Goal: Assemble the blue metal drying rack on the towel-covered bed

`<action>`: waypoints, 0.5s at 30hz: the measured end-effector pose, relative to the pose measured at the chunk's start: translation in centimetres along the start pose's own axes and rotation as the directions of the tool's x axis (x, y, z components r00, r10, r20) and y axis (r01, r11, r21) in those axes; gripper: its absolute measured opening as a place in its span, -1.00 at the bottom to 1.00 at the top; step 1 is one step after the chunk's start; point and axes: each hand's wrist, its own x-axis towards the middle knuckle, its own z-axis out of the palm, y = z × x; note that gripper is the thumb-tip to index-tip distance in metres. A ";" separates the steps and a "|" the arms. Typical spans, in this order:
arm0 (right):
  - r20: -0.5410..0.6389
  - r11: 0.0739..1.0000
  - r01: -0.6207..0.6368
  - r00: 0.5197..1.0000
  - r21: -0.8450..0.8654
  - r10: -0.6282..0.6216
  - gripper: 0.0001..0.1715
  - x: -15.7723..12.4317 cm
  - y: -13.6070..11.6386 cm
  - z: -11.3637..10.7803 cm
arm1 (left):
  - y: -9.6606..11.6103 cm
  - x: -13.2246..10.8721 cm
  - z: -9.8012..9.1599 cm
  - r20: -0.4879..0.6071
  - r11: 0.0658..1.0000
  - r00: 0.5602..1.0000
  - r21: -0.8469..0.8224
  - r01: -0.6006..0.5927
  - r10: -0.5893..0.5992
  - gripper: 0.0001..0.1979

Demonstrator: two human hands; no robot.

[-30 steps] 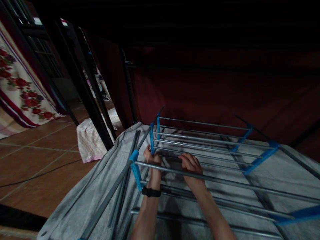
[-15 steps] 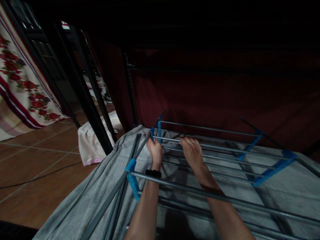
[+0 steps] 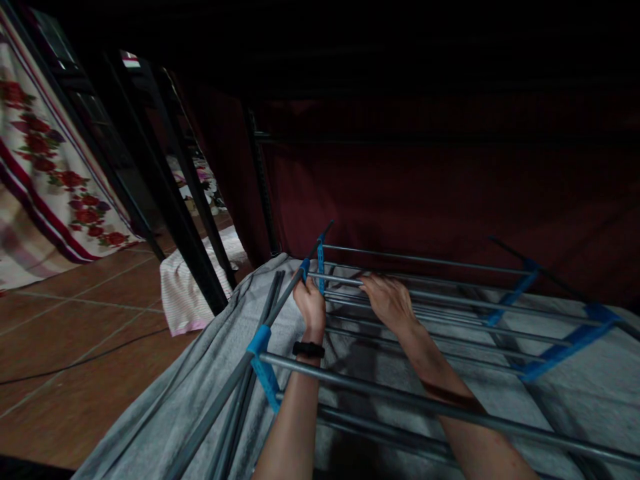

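Gripping a rack (image 3: 380, 390) that spreads from 3 to 7 o'clock, a person works with two bare hands. Five blue brackets are in view: three on the left rail (image 3: 215, 408), two on the right rail (image 3: 560, 288). Three upper bars cross between the rails, with thinner bars lower down, overlapping too much to count surely. At least two loose tubes (image 3: 241, 400) lie at 7 o'clock, just beside the left rail. Under everything spreads one grey blanket (image 3: 150, 413).

The left hand (image 3: 311, 303), at 6 o'clock, is partly closed about the middle bracket (image 3: 305, 268) of the left three; its fingertips are mostly hidden. The right hand (image 3: 390, 301), between 4 and 5 o'clock, curls over the middle bar (image 3: 475, 302), fingers bent down with little gap. One black band (image 3: 309, 349) circles the left wrist; any marking on it is too dark to read.

One striped cloth (image 3: 183, 293) hangs between 8 and 9 o'clock, and one floral cloth (image 3: 65, 180) between 9 and 10. A dark red curtain (image 3: 425, 193) stretches behind the rack, from 12 to 3.
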 end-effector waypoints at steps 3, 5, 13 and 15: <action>0.034 1.000 0.012 0.999 0.014 -0.013 -0.69 0.1 0.2 -0.2 | -0.1 0.0 0.1 0.007 1.000 1.000 -0.012 -0.002 0.002 -0.67; 0.061 1.000 0.014 0.998 0.022 -0.015 -0.69 0.2 0.3 -0.3 | -0.1 -0.1 0.2 0.004 1.000 1.000 -0.009 0.002 -0.002 -0.66; 0.114 1.000 0.015 0.993 -0.002 -0.014 -0.66 0.6 0.6 -0.4 | -0.1 -0.2 0.3 -0.001 1.000 1.000 -0.023 -0.018 0.018 -0.68; 0.110 1.000 0.021 0.994 -0.004 -0.021 -0.66 0.6 0.7 -0.3 | -0.1 -0.2 0.3 0.002 1.000 1.000 -0.021 -0.016 0.016 -0.69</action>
